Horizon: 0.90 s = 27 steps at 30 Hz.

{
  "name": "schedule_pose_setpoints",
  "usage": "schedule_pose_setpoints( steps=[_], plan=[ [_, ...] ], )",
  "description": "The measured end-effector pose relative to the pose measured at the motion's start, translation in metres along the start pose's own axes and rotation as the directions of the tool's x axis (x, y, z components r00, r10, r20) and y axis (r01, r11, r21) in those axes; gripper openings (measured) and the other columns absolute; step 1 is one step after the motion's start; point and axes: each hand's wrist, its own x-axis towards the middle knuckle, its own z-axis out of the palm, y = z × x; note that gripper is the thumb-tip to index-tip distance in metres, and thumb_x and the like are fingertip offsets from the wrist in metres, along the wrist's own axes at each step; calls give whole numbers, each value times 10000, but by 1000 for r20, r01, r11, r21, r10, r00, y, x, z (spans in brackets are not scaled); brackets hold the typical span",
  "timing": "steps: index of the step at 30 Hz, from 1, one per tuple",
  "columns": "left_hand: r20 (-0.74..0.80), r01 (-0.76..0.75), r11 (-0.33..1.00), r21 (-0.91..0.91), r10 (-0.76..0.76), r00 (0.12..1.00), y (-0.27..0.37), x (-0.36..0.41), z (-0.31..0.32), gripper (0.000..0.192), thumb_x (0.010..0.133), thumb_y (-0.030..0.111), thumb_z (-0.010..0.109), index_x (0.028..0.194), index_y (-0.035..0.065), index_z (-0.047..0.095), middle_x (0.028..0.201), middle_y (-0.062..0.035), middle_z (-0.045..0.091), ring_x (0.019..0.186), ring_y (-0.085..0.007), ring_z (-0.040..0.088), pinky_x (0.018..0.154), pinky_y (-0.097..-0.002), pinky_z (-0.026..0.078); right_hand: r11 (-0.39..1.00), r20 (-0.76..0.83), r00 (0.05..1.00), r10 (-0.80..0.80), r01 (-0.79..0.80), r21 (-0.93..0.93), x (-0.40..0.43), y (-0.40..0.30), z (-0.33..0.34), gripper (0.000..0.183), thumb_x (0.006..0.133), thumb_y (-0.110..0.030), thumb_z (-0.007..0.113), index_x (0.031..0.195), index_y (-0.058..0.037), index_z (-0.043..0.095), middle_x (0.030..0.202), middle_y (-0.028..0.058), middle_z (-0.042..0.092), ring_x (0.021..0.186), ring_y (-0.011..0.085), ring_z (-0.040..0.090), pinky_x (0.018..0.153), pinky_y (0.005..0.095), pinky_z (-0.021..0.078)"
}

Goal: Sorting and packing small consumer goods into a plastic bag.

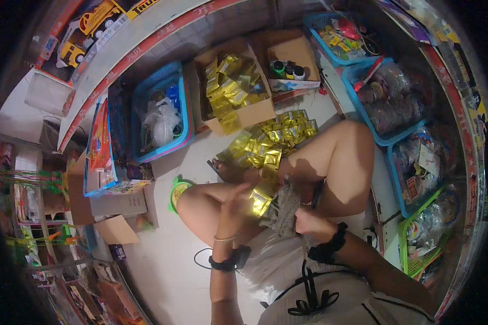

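Note:
My left hand [239, 205] is at a shiny gold foil sachet [262, 202], its fingers along the near end of a strip of such sachets. My right hand [307, 221] grips a bunched grey-brown cloth [285, 209], which lies right beside that sachet above my lap. From there the strip runs away from me between my bent legs. It meets a heap of gold sachets [290, 128] on the pale floor by my foot. Fingertips of both hands are partly hidden or blurred.
Beyond the heap stands a cardboard box [244, 115] filled with gold sachets, beside a smaller box [295, 53] holding bottle-like items. Blue baskets [187, 118] [384, 140] and a green basket [415, 270] flank me. Shelving [162, 30] curves overhead, carrying a toy truck [91, 30].

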Motion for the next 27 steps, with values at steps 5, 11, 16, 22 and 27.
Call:
schedule_pose_setpoints(
  steps=[5,11,16,22,27],
  plan=[
    [33,-35,998,-47,37,999,-9,-11,-7,271,788,-54,490,1043,31,455,843,1,512,808,-87,489,728,-197,396,766,-125,992,-12,-71,-639,-5,-37,24,314,863,-145,417,1161,-51,383,1101,42,469,999,148,461,891,311,369],
    [144,-66,990,-128,85,986,-20,-22,-7,214,765,-91,478,934,35,441,955,-38,501,915,-116,482,768,-218,397,963,-251,961,117,-172,-207,-6,1,-10,310,873,-237,393,1124,-60,439,1047,36,514,959,138,487,843,291,393],
    [216,-76,994,-77,91,972,-8,-23,4,243,722,-122,482,908,33,463,1036,-62,476,972,-144,468,808,-255,393,967,-193,955,225,-194,165,-3,-17,2,282,879,-209,363,1103,-62,453,1061,23,507,970,142,481,809,305,414],
    [248,-371,928,42,350,903,18,-27,9,182,691,-65,508,850,23,505,1036,-99,504,960,-206,481,811,-286,381,899,-433,887,162,48,435,15,-45,6,283,873,-207,368,1087,-51,470,1007,17,522,928,142,489,796,278,404],
    [282,4,997,-73,17,959,6,-33,-7,211,687,-27,477,889,24,512,1036,-103,499,1019,-203,434,860,-305,353,906,-593,801,89,181,382,26,-77,-19,311,841,-283,425,1075,-88,485,1029,28,520,942,176,487,812,315,396]
  ],
)
